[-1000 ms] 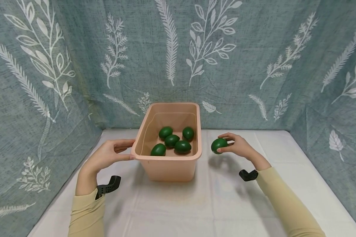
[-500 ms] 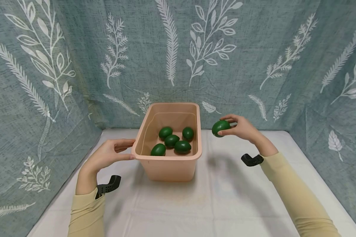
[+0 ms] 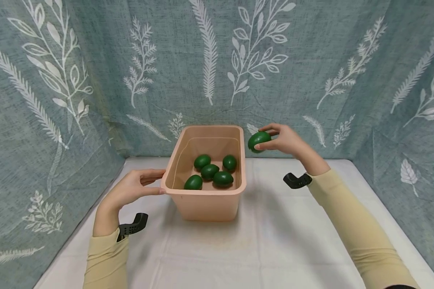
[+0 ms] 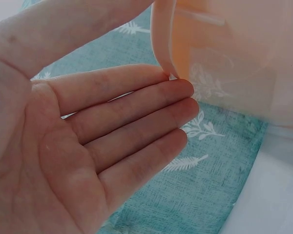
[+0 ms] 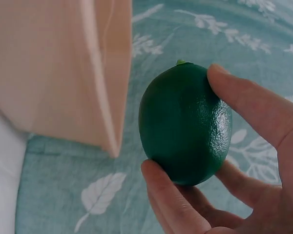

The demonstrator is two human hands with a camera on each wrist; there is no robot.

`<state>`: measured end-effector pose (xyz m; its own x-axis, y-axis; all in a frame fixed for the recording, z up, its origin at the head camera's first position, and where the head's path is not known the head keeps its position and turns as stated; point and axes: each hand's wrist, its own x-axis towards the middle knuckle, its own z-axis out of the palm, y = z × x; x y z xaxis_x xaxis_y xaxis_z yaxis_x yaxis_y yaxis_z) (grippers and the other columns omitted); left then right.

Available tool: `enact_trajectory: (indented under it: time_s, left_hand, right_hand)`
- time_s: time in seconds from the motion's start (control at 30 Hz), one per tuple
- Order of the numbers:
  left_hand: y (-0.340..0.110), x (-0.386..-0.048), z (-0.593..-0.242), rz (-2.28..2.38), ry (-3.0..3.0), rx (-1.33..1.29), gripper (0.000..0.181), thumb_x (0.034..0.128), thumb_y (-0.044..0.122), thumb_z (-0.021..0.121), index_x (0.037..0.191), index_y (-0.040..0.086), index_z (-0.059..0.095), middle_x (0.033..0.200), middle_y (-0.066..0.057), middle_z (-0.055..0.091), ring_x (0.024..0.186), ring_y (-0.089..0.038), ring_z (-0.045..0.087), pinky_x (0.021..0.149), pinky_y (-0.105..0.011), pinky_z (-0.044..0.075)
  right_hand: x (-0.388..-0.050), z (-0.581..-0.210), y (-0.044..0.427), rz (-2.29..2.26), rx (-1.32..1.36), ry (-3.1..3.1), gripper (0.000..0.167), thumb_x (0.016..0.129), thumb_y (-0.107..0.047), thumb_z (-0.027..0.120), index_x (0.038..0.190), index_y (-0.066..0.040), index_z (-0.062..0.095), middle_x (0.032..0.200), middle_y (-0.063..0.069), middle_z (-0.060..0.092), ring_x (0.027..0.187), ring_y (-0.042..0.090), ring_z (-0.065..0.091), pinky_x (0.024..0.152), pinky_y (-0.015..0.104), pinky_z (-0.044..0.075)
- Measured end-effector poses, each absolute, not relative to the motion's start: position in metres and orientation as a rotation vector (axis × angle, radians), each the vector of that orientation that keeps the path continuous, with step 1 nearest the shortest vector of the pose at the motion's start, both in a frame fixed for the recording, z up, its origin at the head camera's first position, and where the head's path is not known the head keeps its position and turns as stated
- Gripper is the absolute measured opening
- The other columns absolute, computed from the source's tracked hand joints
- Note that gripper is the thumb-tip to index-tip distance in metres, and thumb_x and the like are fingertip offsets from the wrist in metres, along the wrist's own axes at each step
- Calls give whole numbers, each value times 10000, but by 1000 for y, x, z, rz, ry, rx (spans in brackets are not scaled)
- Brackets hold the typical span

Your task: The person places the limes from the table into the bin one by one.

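A peach plastic bin (image 3: 206, 206) stands on the white cloth with several dark green limes (image 3: 209, 171) on its floor. At its left side, my left hand (image 3: 130, 188) touches the rim with fingertips and thumb; the left wrist view shows the fingers (image 4: 132, 117) straight and side by side. My right hand (image 3: 287, 140) holds another glossy lime (image 3: 259, 141) in the air, just right of the bin's right rim. Thumb and fingers pinch this lime (image 5: 185, 124) from opposite sides in the right wrist view, and a small pale green nub shows at its end.
A teal curtain (image 3: 159, 72) with white leaf prints hangs behind and on both sides. White cloth (image 3: 209, 257) covers the table. Black wrist cameras (image 3: 134, 225) sit on both forearms.
My right hand has lifted the lime up from near the table, then carried it left toward the bin's rim. My left hand and the bin have stayed in place.
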<state>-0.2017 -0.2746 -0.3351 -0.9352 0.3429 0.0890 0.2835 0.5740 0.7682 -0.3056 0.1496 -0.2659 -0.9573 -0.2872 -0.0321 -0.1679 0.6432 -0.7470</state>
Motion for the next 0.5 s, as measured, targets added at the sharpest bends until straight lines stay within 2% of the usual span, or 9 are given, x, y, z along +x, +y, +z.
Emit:
enact_trajectory:
  time_s: [0.23, 0.5]
  left_hand:
    - [-274, -202, -333, 1306, 2721, 534, 646, 828, 320, 741, 1365, 47, 509, 1386, -160, 511, 1305, -369, 449, 1083, -487, 426]
    - [-274, -200, -333, 1290, 2725, 534, 650, 831, 319, 738, 1370, 43, 502, 1391, -162, 505, 1302, -368, 453, 1073, -493, 434]
  right_hand:
    - [-308, -253, 124, -1327, -376, 2621, 662, 792, -303, 780, 1373, -170, 493, 1376, 145, 473, 1086, 293, 611, 896, 362, 578]
    - [-312, -248, 95, -1373, -359, 2536, 622, 799, -248, 776, 1351, -143, 509, 1343, 147, 512, 1078, 275, 618, 880, 341, 586]
